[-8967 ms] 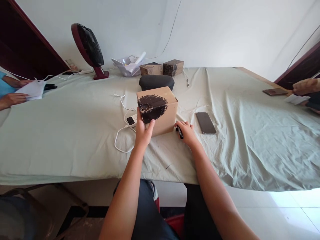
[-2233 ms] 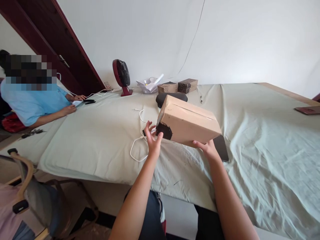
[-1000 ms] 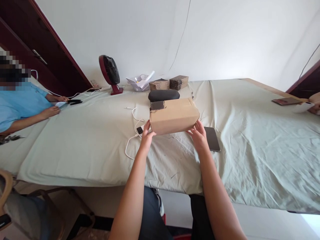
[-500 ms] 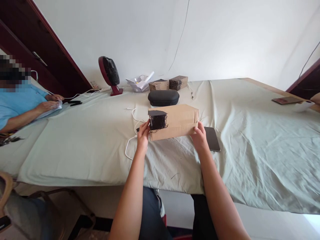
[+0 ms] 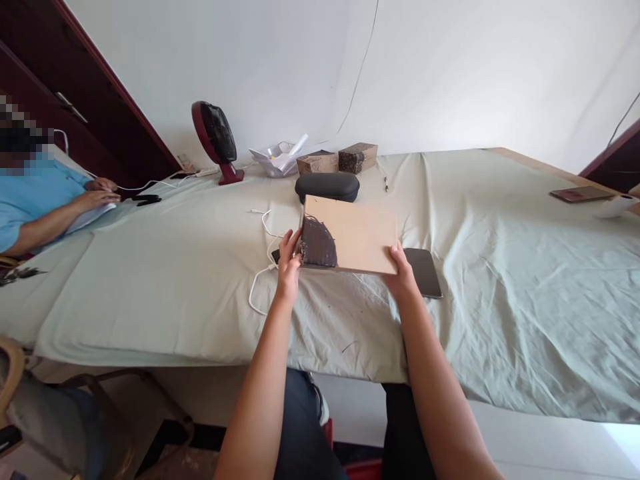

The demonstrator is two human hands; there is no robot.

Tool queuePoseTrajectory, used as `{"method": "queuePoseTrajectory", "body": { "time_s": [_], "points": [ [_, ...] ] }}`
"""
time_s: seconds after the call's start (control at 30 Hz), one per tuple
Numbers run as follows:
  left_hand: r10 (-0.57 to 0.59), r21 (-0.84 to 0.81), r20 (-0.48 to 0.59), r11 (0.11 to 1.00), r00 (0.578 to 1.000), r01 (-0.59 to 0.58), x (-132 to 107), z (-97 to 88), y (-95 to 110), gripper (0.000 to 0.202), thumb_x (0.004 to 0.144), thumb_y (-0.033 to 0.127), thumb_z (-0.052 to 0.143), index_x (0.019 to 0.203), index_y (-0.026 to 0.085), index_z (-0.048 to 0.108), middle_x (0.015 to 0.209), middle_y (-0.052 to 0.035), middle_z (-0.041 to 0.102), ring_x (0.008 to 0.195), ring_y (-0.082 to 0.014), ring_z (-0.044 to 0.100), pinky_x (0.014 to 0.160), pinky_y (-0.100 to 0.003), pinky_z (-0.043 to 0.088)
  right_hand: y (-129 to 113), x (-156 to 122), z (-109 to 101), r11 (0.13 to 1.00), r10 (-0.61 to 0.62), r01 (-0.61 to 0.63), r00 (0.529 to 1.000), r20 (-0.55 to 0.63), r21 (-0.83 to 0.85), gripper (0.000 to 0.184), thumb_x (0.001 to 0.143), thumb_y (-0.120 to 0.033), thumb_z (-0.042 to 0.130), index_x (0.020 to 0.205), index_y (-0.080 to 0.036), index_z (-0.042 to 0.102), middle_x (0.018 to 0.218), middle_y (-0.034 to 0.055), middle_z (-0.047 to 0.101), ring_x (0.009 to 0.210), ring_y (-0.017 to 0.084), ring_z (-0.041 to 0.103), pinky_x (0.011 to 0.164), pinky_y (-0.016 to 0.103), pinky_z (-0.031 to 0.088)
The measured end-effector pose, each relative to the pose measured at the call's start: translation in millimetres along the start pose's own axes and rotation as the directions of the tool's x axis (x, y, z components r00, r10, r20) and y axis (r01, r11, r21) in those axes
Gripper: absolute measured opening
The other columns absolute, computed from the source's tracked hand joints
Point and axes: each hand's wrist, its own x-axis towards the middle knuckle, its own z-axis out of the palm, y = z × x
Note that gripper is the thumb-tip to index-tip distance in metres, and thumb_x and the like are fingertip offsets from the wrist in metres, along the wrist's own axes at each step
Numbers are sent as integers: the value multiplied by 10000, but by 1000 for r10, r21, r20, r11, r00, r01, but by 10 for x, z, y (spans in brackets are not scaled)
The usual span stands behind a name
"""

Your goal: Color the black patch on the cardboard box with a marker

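Between my two hands a brown cardboard box (image 5: 365,233) is held up over the table, tilted so that a broad plain face shows. A dark scribbled patch (image 5: 319,245) covers its lower left corner. My left hand (image 5: 289,265) grips the left end, fingers along the edge. At the lower right corner my right hand (image 5: 399,270) is closed, thumb on the near face; its other fingers are hidden behind the box. Partly behind my right hand lies a dark flat tablet-like slab (image 5: 424,273). A white cable (image 5: 256,285) curls on the cloth beside my left hand.
A black zip case (image 5: 327,187) sits just behind the box. Farther back stand two small cardboard boxes (image 5: 317,163), a clear plastic basket (image 5: 280,160) and a red fan (image 5: 216,137). A person in a blue shirt (image 5: 40,207) sits at the left. Pale green cloth (image 5: 175,287) covers the table.
The box has been turned in my hands: a different, broader face with a rounded dark patch now shows. Both hands keep their hold at its ends.
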Motion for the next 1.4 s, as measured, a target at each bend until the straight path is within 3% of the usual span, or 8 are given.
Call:
{"method": "queuePoseTrajectory", "body": {
  "time_s": [0.1, 0.2, 0.33, 0.43, 0.6, 0.8, 1.0, 1.4],
  "points": [
    [49, 32, 43, 998, 998, -50, -32, 25, -15, 795, 858, 857, 603, 1468, 348, 629, 1751, -61, 263, 1626, -350, 308, 1241, -432, 437, 49, 2, 4, 998, 45, -44, 999, 25, -37, 610, 797, -605, 672, 1337, -324, 625, 1274, 25, 740, 1206, 336, 702, 934, 455, 614],
    [2, 2, -80, 1000, 997, -2, -108, 173, -10, 874, 835, 853, 650, 1558, 390, 485, 1778, -84, 173, 1600, -338, 359, 1237, -465, 440, 93, 13, 22, 1000, 22, -22, 1000, -7, -7, 702, 770, -563, 667, 1425, -328, 578, 1309, 22, 733, 1198, 334, 703, 937, 456, 620],
    [-191, -225, -119, 961, 974, 161, -211, 458, 14, 1030, 871, 610, 797, 1645, 503, 126, 1728, -136, 323, 1355, -279, 637, 1086, -488, 572, 117, 14, 51, 1000, 12, -13, 997, 70, 22, 862, 698, -414, 724, 1524, -393, 477, 1373, 16, 703, 1222, 312, 688, 932, 433, 626],
    [-168, -222, -100, 964, 981, 143, -209, 524, 63, 1234, 799, 516, 890, 1660, 474, 6, 1704, -140, 374, 1422, -271, 594, 1137, -467, 550, 113, 16, 19, 1000, -18, 22, 981, 191, -20, 913, 715, -373, 751, 1562, -433, 416, 1462, 22, 649, 1278, 305, 660, 963, 439, 617],
    [24, -184, -18, 983, 1000, -27, -146, 323, 207, 1355, 700, 475, 969, 1693, 460, 47, 1762, -98, 281, 1589, -335, 398, 1244, -505, 456, 116, 44, -38, 975, -132, 153, 982, 137, -160, 949, 750, -462, 840, 1586, -440, 394, 1718, 15, 400, 1535, 324, 457, 1177, 501, 501],
    [47, -67, 198, 997, 979, -35, -183, 207, 252, 1327, 664, 418, 992, 1705, 429, 169, 1783, -85, 208, 1643, -389, 263, 1319, -560, 321, 159, 27, 35, 967, -5, 79, 956, 292, -243, 747, 691, -525, 926, 1344, -298, 645, 1376, 90, 708, 1292, 369, 648, 1115, 537, 538],
    [68, -83, 222, 995, 973, -50, -191, 205, 216, 1245, 738, 354, 941, 1707, 419, 163, 1744, -91, 313, 1631, -365, 306, 1324, -551, 312, 179, 13, 48, 947, -70, 158, 952, 299, -281, 702, 704, -554, 924, 1298, -281, 665, 1305, 88, 718, 1242, 360, 654, 1100, 523, 534],
    [64, -59, 268, 997, 961, -50, -196, 201, 229, 1250, 795, 410, 908, 1722, 401, 70, 1780, -96, 218, 1658, -362, 226, 1362, -563, 188, 228, 30, 30, 922, -97, 193, 954, 284, -334, 741, 709, -656, 895, 1296, -266, 664, 1303, 106, 724, 1240, 380, 653, 1086, 545, 552]
  ]
}}
